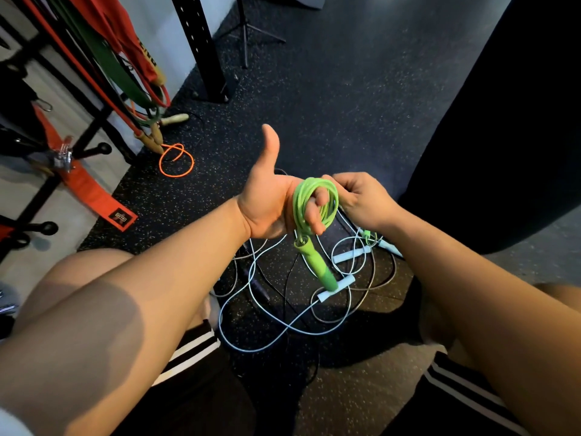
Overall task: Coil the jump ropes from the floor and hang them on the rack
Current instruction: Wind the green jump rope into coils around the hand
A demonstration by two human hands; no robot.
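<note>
A green jump rope [314, 196] is wound in several loops round the fingers of my left hand [270, 202], whose thumb sticks up. One green handle [316, 265] dangles below that hand. My right hand [361, 199] pinches the rope's loops at the right side of the coil. Under both hands a light blue jump rope [251, 309] with pale handles [334, 289] lies tangled on the dark speckled floor with grey and black cords. The black rack [88, 133] with round-tipped pegs stands at the left.
Red and green resistance bands [125, 67] hang on the rack. An orange rope loop [176, 160] lies on the floor beside wooden handles. A black upright post [204, 48] stands behind, a large dark punching bag [503, 121] at the right. My knees frame the tangle.
</note>
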